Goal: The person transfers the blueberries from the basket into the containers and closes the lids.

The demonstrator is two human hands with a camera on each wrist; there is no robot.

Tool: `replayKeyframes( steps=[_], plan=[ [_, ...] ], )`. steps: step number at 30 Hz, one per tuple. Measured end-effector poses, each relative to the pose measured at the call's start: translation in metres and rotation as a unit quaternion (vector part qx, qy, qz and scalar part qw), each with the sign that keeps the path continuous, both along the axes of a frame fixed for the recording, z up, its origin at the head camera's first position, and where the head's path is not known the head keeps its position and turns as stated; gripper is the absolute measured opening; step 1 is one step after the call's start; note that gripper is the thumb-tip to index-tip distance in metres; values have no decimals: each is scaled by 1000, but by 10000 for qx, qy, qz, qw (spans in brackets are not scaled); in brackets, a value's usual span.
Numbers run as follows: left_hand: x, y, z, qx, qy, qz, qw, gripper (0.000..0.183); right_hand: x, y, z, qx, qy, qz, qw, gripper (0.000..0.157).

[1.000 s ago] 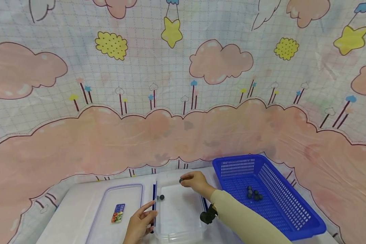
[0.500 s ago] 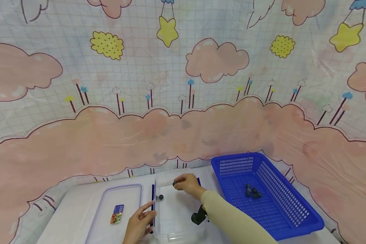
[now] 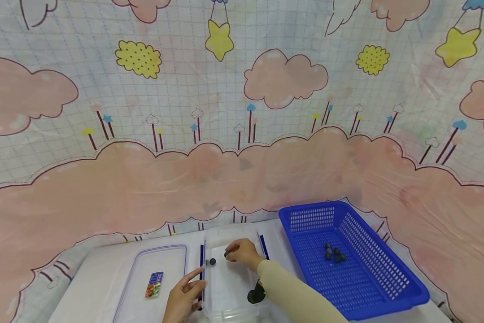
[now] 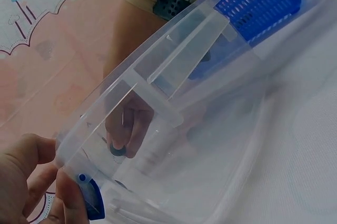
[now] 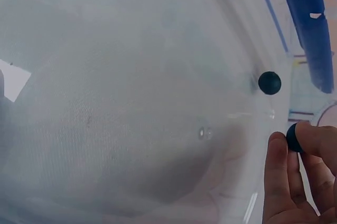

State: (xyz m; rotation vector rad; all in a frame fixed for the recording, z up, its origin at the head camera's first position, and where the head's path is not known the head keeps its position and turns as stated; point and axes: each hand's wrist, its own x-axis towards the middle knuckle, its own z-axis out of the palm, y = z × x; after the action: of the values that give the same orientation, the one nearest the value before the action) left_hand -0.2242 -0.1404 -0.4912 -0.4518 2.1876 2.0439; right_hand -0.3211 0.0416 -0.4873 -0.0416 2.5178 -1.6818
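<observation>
A clear plastic box with blue side latches stands on the table. My left hand holds its left side, and in the left wrist view the fingers grip the wall beside a blue latch. Over the inside of the box, my right hand pinches a small dark ball between thumb and fingers. Another dark ball lies in the box near its left wall, apart from the held one. The right hand's lower fingers are partly hidden in the head view.
To the right, a blue perforated basket has several dark balls on its floor. A clear lid with a colourful label lies left of the box. A patterned cloth hangs behind the table.
My right hand has moved left and toward me within the box, carrying the pinched ball closer to the lying one. The left hand stays at the box's side.
</observation>
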Motion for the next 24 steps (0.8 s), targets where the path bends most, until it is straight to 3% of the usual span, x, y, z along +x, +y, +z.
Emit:
replayKeyframes(
  steps=[15,24],
  plan=[
    [0,-2,0,-49,90,-80,9999,52,-7,-1,-9,-45,-16,-7,10000,15],
    [-2,-3,2,2,75,-101,9999,52,0,3,1,-96,47,130,9999,18]
  ],
)
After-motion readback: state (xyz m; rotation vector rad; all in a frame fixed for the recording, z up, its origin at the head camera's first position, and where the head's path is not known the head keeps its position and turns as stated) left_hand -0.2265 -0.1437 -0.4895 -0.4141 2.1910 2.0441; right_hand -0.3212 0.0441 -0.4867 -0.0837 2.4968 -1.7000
